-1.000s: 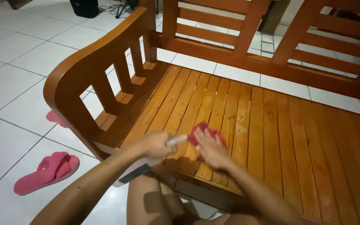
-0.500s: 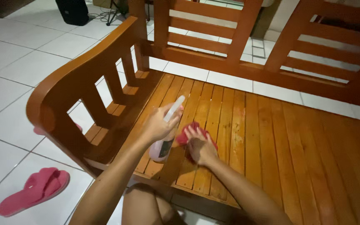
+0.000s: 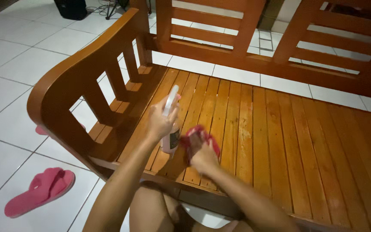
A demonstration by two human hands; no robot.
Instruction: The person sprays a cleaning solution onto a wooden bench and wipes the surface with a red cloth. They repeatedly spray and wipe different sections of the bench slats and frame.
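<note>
L hand [image 3: 159, 122] wrapped tight on spray bottle [image 3: 170, 124] above bench seat [image 3: 280, 129], likely light, slick plastic, best gripped at neck; R hand [image 3: 202, 157] bunching soft red cloth [image 3: 194, 137] on slats.

The floor [image 3: 18, 73] has white tiles; a pink slipper [image 3: 39, 192] lies on it (a black box [image 3: 71, 7] stands far behind).

A small spray bottle [image 3: 170, 124] stands up over the wooden bench seat [image 3: 280, 129], held in the left hand [image 3: 162, 122]. It is pale and see-through with a white top. A dark label [image 3: 173, 138] sits low on its side.
</note>
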